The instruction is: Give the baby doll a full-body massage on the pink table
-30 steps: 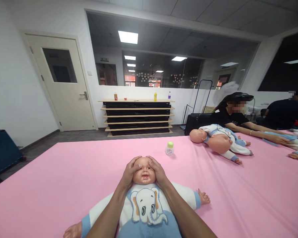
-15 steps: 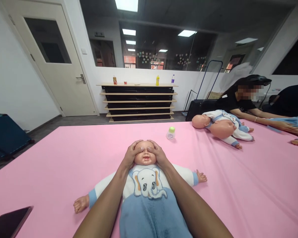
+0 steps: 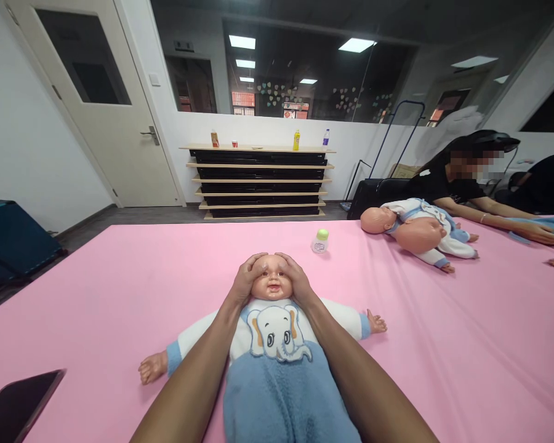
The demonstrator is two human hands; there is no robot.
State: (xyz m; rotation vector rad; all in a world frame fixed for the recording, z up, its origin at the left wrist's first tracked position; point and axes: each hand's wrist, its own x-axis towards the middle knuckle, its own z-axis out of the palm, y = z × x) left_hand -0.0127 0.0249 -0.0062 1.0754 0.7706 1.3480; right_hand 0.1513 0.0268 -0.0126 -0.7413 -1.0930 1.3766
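Observation:
A baby doll [image 3: 277, 394] lies on its back on the pink-covered table [image 3: 133, 271], arms spread wide. It wears a white and blue outfit with an elephant on the chest. My left hand [image 3: 250, 275] is wrapped around one side of its head, and my right hand [image 3: 295, 275] cups the other side. Both thumbs rest on the brow, just above the eyes. The doll's nose and mouth show between my palms. Just beyond the head stands a small clear bottle [image 3: 320, 242] with a green cap.
A dark phone [image 3: 21, 406] lies at the near left. Two more dolls [image 3: 420, 234] lie at the right, overlapping, beside a person [image 3: 443, 184] handling another doll. Stacked shelves [image 3: 261, 172] with drink bottles stand by the back wall. A blue suitcase [image 3: 16, 240] is left.
My thumbs have slid up and outward from beside the doll's nose to its brow, uncovering its eyes. The view has tilted slightly downward.

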